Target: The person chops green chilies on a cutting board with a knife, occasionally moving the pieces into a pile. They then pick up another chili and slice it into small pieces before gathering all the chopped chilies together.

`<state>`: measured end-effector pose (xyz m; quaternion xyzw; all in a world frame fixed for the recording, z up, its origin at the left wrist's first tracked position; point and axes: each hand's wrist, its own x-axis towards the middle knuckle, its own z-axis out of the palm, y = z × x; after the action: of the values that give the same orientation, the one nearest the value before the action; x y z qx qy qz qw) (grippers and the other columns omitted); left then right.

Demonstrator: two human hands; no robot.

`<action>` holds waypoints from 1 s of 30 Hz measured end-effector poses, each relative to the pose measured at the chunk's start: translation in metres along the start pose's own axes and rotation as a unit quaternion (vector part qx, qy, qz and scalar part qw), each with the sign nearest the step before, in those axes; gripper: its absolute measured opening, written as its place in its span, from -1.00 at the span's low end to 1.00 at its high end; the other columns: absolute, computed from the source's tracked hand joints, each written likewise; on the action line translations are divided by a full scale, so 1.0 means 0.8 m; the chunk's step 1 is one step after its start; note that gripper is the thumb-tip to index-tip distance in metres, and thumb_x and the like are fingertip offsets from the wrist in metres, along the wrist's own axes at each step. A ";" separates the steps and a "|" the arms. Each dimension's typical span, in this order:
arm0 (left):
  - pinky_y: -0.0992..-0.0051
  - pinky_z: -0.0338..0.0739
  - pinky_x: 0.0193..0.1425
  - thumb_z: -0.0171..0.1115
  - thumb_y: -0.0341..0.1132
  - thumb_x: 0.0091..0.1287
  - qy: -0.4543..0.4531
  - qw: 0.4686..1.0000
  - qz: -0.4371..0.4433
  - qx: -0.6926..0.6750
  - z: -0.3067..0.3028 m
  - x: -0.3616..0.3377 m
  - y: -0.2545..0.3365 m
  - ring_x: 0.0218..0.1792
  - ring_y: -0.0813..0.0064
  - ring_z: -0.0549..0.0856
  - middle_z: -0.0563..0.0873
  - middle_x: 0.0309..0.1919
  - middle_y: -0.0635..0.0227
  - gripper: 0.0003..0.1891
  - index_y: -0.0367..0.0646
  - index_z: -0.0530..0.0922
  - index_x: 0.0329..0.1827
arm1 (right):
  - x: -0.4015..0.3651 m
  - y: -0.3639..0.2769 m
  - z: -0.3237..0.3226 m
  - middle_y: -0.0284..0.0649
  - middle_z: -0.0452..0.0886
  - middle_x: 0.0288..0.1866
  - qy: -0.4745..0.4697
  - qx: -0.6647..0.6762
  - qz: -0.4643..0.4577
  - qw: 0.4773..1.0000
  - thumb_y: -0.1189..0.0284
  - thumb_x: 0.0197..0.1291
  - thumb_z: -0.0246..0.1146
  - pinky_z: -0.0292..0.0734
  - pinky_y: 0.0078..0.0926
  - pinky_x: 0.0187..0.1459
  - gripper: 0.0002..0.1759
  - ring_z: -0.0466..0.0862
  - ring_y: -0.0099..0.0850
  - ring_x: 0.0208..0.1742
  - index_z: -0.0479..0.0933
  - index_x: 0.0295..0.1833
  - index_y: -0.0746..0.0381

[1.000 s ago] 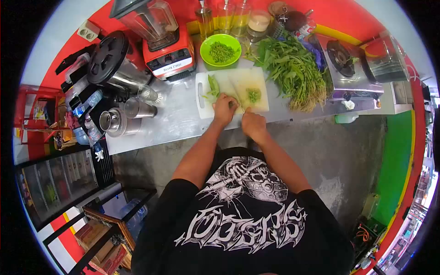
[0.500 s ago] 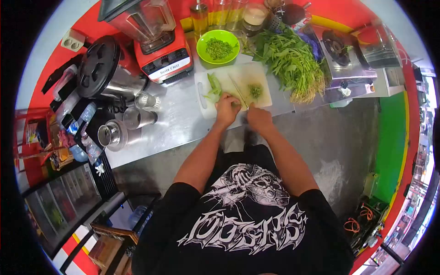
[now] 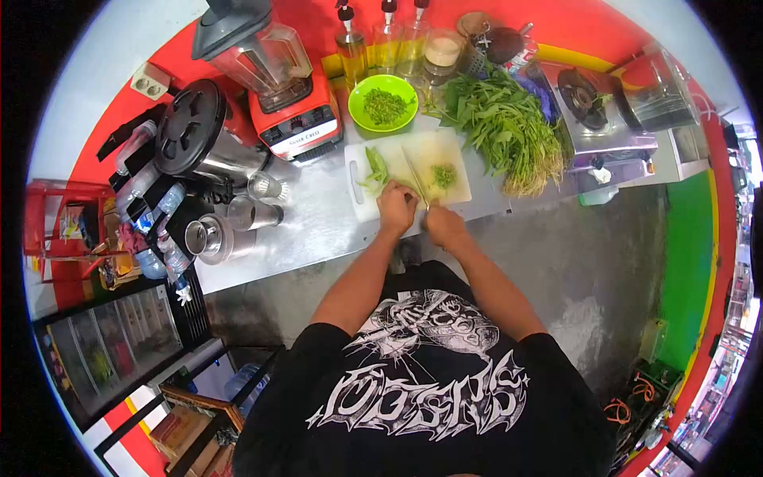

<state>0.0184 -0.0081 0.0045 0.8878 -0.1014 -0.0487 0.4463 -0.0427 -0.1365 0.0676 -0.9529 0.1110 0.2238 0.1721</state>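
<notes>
Two hands meet at the cutting board [image 3: 358, 193]: left hand [image 3: 397, 205], fingers curled together, pins green stalks [image 3: 376, 165]; right hand [image 3: 443, 225] fist-grips knife [image 3: 415, 176] left of chopped pile [image 3: 443, 176].

Left hand [image 3: 397, 205] sits curled over the near end of the green stalks [image 3: 375, 167] — what its fingertips pin there can't be made out. Right hand [image 3: 443, 225] swallows the knife [image 3: 415, 173] handle; only the thin blade shows. Up top, the bottles [image 3: 387, 32] are clipped by the picture's edge. The display case [image 3: 103, 350] at lower left — its shelf contents are just a blur. The blender [image 3: 298, 119] label is too small to read surely. The far right rim smears into colour.
</notes>
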 end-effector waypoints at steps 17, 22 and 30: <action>0.09 0.53 0.02 0.44 -0.41 0.18 0.100 0.992 0.045 0.059 0.004 -0.026 0.016 -0.10 0.04 0.66 0.70 -0.22 0.20 -0.87 -0.09 0.74 -0.21 | 0.021 0.023 0.038 0.28 0.70 -0.04 -0.030 0.090 -0.034 0.995 0.29 0.40 0.16 0.61 0.12 0.06 -0.62 0.72 0.21 0.01 0.51 0.06 0.43; 0.11 0.57 0.02 0.44 -0.42 0.16 0.021 0.998 0.018 0.054 -0.011 -0.019 0.017 -0.10 0.06 0.69 0.71 -0.26 0.20 -0.88 -0.09 0.75 -0.24 | 0.007 0.024 0.001 0.27 0.71 -0.02 -0.040 0.114 -0.030 0.992 0.32 0.40 0.04 0.58 0.14 0.09 -0.59 0.73 0.21 0.00 0.46 0.17 0.40; 0.11 0.61 0.05 0.37 -0.29 0.28 0.007 0.981 -0.083 0.173 0.002 -0.011 0.043 -0.03 0.12 0.72 0.74 -0.17 0.21 -0.89 -0.08 0.74 -0.21 | -0.006 0.056 0.008 0.20 0.73 -0.17 0.031 0.095 -0.046 0.994 0.10 0.43 0.17 0.61 0.13 0.01 -0.56 0.74 0.19 -0.09 0.55 0.05 0.30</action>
<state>0.0050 -0.0276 0.0311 0.9573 -0.0315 -0.0614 0.2807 -0.0624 -0.1742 0.0524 -0.9428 0.0931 0.1747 0.2681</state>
